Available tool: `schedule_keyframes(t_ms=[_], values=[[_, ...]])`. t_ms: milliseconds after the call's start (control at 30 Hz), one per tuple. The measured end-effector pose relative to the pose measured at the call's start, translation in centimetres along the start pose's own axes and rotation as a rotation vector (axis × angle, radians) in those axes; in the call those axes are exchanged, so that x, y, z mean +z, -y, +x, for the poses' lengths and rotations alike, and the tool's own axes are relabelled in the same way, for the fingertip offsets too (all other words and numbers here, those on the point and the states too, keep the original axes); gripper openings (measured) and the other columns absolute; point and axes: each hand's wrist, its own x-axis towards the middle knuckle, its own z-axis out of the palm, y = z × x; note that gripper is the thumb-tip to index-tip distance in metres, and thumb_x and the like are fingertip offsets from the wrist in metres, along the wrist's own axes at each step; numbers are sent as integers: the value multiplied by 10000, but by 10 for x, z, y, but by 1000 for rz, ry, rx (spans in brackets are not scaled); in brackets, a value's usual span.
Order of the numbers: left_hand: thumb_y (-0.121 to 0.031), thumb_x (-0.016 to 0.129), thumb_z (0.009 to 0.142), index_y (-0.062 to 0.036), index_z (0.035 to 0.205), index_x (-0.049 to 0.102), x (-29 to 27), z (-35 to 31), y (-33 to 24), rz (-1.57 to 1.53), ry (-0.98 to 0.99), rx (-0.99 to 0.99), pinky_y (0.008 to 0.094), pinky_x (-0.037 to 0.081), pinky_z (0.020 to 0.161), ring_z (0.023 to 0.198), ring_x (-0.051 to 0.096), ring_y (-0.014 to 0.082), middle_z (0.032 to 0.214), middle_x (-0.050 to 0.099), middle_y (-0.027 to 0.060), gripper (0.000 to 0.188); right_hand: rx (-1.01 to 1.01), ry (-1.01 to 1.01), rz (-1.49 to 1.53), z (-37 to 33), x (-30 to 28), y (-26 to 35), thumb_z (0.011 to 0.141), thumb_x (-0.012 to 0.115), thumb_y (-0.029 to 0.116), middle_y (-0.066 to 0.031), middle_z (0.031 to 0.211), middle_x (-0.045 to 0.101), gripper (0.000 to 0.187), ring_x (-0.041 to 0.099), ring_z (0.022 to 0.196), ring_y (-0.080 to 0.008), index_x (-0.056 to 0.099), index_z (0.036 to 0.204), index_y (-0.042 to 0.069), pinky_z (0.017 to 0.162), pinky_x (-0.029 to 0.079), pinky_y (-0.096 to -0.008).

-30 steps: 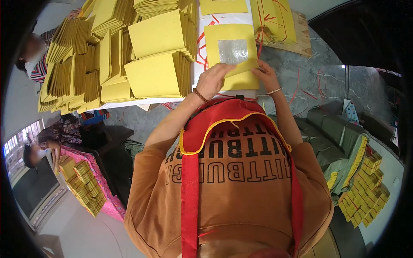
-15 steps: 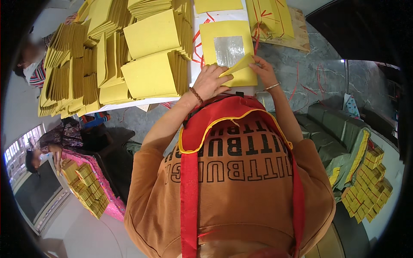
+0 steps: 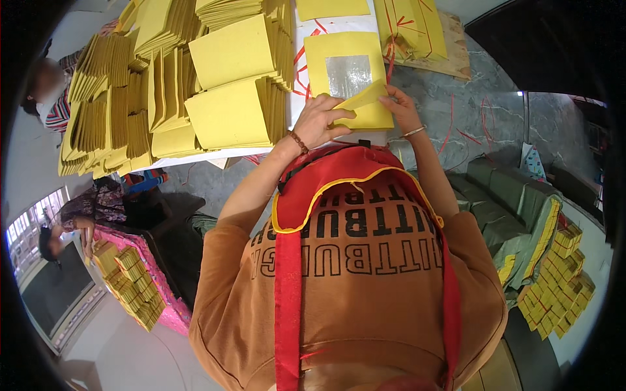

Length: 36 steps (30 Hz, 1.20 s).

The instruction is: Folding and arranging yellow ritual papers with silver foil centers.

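In front of me lies a yellow paper sheet point(image 3: 316, 65) with a silver square point(image 3: 348, 75) on it. Its near edge is lifted into a slanting flap point(image 3: 362, 96), with more yellow paper below. My right hand point(image 3: 402, 112) pinches the flap's right corner between thumb and fingers. My left hand point(image 3: 321, 121) rests at the flap's left end, fingers apart and stretched over the paper; its thumb lies by the near edge.
Rows of folded yellow paper point(image 3: 231, 55) crowd the table's left. A red-tied yellow bundle point(image 3: 417, 29) lies on a wooden board point(image 3: 456, 49) at far right. Red strips point(image 3: 300, 65) lie beside the sheet. Two people point(image 3: 55, 98) are at the left, beyond the stacks and by a pink-edged box.
My left fingers have spread apart at the flap's left end and drawn slightly off it. My right hand keeps its pinch on the corner, almost unmoved.
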Motion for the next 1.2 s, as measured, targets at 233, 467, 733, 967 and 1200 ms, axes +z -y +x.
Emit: schedule_keyframes(t_ms=[233,467,733,967,1200], values=[[-181,580,782,-54,795,623,-1,2,2,-169,-85,-68,351,399,707,785,512,257,843,593,91,135,34,-27,-8,-1,1,3,828,572,144,14,920,574,198,505,858,-65,582,998,43,773,399,-217],[-163,576,781,-29,770,615,-6,5,-4,-215,-72,-190,341,415,665,724,522,257,776,587,99,140,-14,-116,-4,-7,6,10,865,517,180,-23,1035,553,220,495,964,-103,577,1019,36,869,366,-235],[-129,594,753,-31,802,635,-8,6,2,-565,60,-460,277,462,679,766,572,170,796,590,74,117,-115,-243,-268,-19,9,22,857,524,223,-60,1155,445,254,525,919,-133,578,1008,26,770,408,-231],[-128,603,729,-34,785,635,-8,7,3,-508,79,-424,284,463,688,763,575,186,814,588,83,114,-24,-192,-108,-19,12,22,846,542,224,-40,1145,447,224,567,786,-107,587,996,64,584,419,-205],[-136,604,708,-38,763,631,-5,7,7,-491,92,-394,289,461,689,759,583,210,819,592,90,116,-89,-194,-146,-16,8,11,818,592,198,-19,1143,467,206,558,754,-77,588,973,63,559,409,-194]])
